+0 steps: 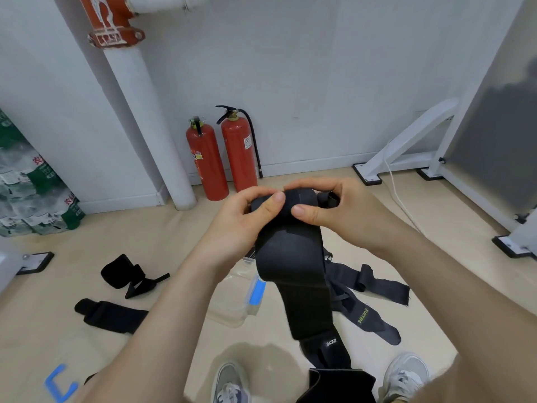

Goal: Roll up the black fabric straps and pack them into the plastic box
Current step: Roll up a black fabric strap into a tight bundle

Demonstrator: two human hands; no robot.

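A wide black fabric strap (293, 257) is held up in front of me, its top end partly rolled and its long tail hanging down towards the floor. My left hand (244, 216) grips the roll from the left, thumb on top. My right hand (334, 207) grips it from the right, thumb pressing the front. Below the hands a clear plastic box (232, 298) with a blue latch lies on the floor, partly hidden by my left arm and the strap. More black straps (372, 298) lie spread out right of the box.
Two rolled or folded black straps (125, 274) (110, 314) lie on the floor at the left. Two red fire extinguishers (223, 158) stand at the wall beside a white pipe (151, 126). A white frame's feet (369, 175) stand at the right. My shoes (404, 376) are at the bottom.
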